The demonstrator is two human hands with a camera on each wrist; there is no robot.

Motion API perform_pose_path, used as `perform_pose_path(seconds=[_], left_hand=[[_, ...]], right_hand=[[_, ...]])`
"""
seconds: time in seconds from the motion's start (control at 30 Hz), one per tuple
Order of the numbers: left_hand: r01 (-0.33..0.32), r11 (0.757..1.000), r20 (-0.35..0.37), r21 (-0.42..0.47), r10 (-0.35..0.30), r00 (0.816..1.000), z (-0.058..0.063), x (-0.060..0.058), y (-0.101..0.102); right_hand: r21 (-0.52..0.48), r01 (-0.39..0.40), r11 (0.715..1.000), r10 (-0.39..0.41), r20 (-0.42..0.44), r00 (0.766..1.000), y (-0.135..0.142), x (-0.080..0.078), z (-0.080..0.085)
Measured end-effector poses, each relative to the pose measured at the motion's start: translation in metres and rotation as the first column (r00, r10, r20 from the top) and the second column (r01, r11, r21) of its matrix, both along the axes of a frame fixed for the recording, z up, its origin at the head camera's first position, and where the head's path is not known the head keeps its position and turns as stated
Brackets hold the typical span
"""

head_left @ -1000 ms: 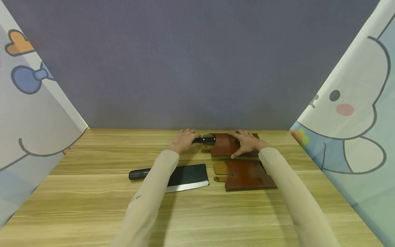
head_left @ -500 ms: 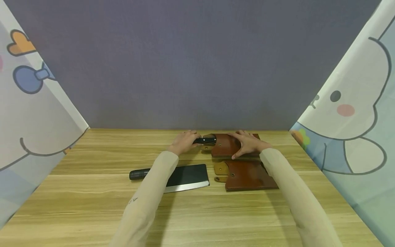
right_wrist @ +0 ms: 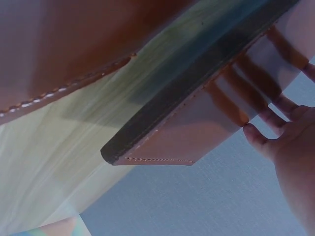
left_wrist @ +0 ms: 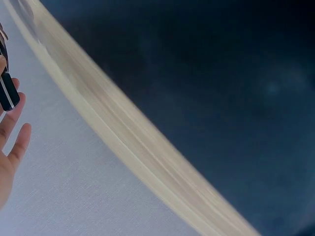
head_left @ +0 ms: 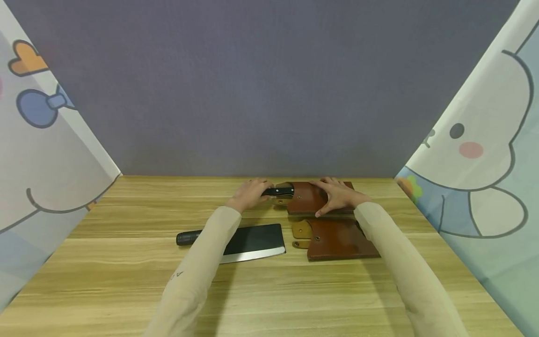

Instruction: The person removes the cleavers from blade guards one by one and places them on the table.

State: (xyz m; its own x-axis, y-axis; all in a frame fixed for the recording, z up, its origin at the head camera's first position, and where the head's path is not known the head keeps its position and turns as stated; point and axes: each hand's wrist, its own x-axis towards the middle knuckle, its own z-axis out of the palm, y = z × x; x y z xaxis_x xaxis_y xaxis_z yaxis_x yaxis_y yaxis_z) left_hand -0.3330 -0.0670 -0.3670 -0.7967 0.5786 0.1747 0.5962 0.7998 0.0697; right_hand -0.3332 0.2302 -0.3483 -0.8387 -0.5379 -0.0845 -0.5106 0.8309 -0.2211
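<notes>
In the head view, my left hand (head_left: 249,193) holds the black riveted handle (head_left: 280,191) of a knife whose blade is hidden in a brown leather sheath (head_left: 304,199). The left wrist view has that handle (left_wrist: 9,93) at its left edge, thumb across it and other fingers spread beyond. Over the same sheath my right hand (head_left: 338,194) spans from side to side, thumb at the near edge. Its fingertips meet the far edge of the sheath (right_wrist: 172,142) in the right wrist view. Both hands stay low, near the back of the table.
A bare black-bladed cleaver (head_left: 258,238) lies under my left forearm, handle to the left. A second brown leather sheath (head_left: 338,241) with tan snap straps lies in front of the first, partly under my right sleeve. A grey wall (head_left: 269,93) rises behind the wooden table (head_left: 269,295).
My left hand, the knife and its sheath show only a slight shift left. My left forearm has moved a little left, baring more of the cleaver blade. The right hand keeps its hold.
</notes>
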Motion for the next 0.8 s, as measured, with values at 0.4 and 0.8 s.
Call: perform_pose_path(seconds=[0.4, 0.8], left_hand=[[-0.007, 1.000, -0.021, 0.015, 0.008, 1.000, -0.0004, 0.0010, -0.0011], [-0.011, 0.998, -0.016, 0.054, 0.012, 1.000, 0.0008, 0.0024, -0.0012]], right_hand=[[0.003, -0.001, 1.000, 0.001, -0.006, 1.000, 0.0000, 0.0015, 0.0000], [0.025, -0.021, 0.999, 0.022, -0.033, 0.999, 0.0005, 0.0020, -0.0006]])
